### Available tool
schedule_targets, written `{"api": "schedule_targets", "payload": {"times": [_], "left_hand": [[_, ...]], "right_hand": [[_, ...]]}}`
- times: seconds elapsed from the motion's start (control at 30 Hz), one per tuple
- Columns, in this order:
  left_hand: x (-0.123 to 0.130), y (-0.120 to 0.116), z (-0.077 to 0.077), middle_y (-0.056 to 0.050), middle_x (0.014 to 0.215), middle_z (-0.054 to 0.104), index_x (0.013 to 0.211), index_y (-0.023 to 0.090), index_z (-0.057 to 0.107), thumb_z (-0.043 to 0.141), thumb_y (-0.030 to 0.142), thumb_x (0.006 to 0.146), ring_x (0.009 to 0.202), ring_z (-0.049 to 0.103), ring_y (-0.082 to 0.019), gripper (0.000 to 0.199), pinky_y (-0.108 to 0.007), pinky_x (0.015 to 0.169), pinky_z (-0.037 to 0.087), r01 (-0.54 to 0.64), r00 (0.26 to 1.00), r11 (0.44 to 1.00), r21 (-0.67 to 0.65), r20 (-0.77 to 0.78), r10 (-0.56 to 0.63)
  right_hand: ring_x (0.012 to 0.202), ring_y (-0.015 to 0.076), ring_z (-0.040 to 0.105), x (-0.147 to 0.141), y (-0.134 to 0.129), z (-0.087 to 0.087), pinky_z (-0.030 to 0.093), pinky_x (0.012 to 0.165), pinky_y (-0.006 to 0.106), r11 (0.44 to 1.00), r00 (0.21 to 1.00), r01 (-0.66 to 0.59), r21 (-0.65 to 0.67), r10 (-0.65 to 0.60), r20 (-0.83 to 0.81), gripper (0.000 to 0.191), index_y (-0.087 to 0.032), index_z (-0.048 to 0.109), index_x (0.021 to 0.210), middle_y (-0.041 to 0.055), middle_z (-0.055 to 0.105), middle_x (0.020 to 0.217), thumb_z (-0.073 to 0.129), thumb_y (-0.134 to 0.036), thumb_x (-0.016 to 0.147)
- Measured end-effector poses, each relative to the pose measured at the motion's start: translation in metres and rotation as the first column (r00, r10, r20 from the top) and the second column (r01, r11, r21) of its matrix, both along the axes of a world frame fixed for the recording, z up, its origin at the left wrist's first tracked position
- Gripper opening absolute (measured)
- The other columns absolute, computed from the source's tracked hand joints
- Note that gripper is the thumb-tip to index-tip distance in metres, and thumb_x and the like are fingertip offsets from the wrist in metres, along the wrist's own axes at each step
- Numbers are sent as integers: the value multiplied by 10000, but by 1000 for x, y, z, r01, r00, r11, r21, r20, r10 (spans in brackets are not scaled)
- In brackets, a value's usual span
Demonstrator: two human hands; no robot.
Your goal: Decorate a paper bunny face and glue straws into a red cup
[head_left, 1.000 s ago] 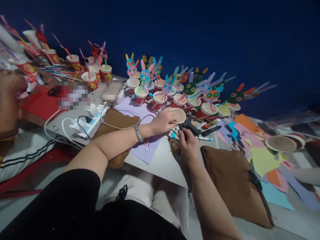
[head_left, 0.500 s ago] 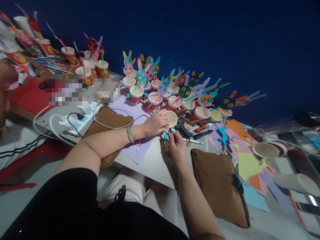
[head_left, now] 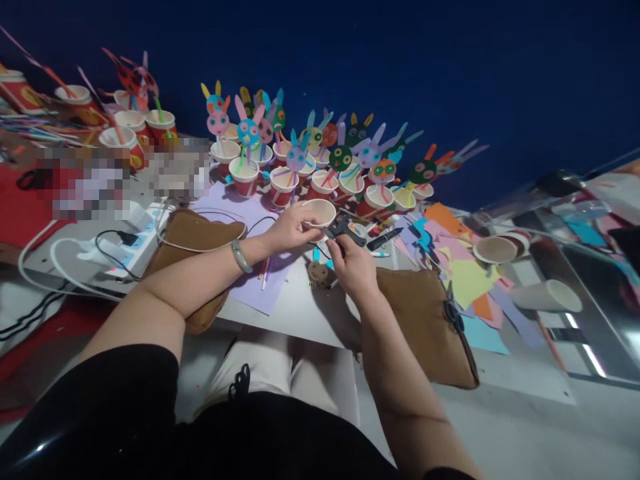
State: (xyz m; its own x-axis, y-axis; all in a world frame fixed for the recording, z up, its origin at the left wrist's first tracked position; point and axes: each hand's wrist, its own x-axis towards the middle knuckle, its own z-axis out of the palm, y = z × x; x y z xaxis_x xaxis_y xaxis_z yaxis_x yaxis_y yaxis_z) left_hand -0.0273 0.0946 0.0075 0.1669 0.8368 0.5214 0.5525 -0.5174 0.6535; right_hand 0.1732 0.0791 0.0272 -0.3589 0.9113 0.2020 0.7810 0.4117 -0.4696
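My left hand [head_left: 294, 229] has its fingers closed on the rim and side of a white-lined paper cup [head_left: 321, 211], whose mouth faces up. My right hand [head_left: 353, 263] is closed just right of the cup, its thumb and fingers bunched together. A small dark piece shows by its fingertips, too blurred to name. Right behind those fingers lies a black glue gun [head_left: 354, 231]; whether they touch it is unclear. Below the cup, a small round brown piece with a face-like pattern [head_left: 318, 271] rests on the table [head_left: 300, 308].
Several red cups with paper rabbit heads [head_left: 341, 158] stand along the back. A lilac sheet [head_left: 260, 293], a brown cushion [head_left: 200, 233] and a power strip [head_left: 135, 250] lie leftward. Rightward are a marker [head_left: 385, 239], another brown cushion [head_left: 423, 320], scissors [head_left: 454, 317] and paper scraps [head_left: 470, 283].
The view has swung to the right. My right hand has shifted slightly right, away from the cup and nearer the glue gun. My left hand keeps its hold on the cup.
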Motion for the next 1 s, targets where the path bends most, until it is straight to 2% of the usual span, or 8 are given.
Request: {"api": "schedule_targets", "payload": {"times": [0.13,0.27,0.43,0.57,0.63,0.73,0.83,1.0], "left_hand": [[-3,1,3,-35,801,734,766,175,721,675,319,804,841,639,-194,156,-351,883,478,-6,998,996,-85,57,11],[-4,3,5,-26,786,716,778,149,718,670,371,795,791,625,-171,227,-294,757,469,18,967,979,-202,253,35],[-7,6,9,-5,750,699,812,143,719,745,379,731,710,597,-124,250,-260,697,469,190,850,935,-300,527,-3],[-5,4,9,-41,924,754,929,144,749,783,308,699,835,659,-137,284,-290,808,515,261,789,916,-305,615,-20],[-3,1,10,-50,939,763,933,147,750,778,298,715,839,672,-141,266,-300,808,532,304,775,895,-327,631,-33],[-1,-2,11,-34,861,754,898,148,740,777,318,739,760,663,-128,236,-285,742,537,358,772,859,-366,633,-52],[-2,-2,13,-18,816,736,864,144,738,796,321,724,737,654,-117,233,-266,724,528,353,785,855,-380,618,-49],[-3,-1,14,-19,803,733,848,140,738,808,312,725,716,653,-115,223,-262,703,525,360,790,835,-416,611,-36]], "right_hand": [[574,185,459,4,8,10,214,588,294,999,996,-38,4,38,85,359,-225,646,871,41,575,630,457,-511,977],[587,170,434,11,17,8,271,593,295,993,986,-116,-20,113,-124,384,-232,599,841,13,516,618,511,-597,919],[438,128,189,19,21,3,231,477,291,892,745,-281,-355,-31,-667,570,-278,464,774,-91,185,510,322,-821,875],[412,127,141,21,29,-2,220,453,294,874,638,-273,-401,-147,-756,572,-285,450,811,-101,143,514,202,-791,911],[419,130,178,21,33,-8,231,458,296,912,674,-196,-361,-142,-725,595,-281,459,811,-93,181,510,217,-818,896],[509,146,358,22,34,-15,325,528,309,985,818,-95,-142,-4,-576,601,-257,528,836,-39,389,570,360,-834,867],[647,173,492,26,28,-12,400,642,333,983,917,-180,39,182,-355,538,-222,609,915,33,574,730,444,-734,908],[587,163,473,32,20,-3,364,608,313,967,949,-254,35,256,-183,480,-206,649,911,27,568,652,426,-629,956]]}}
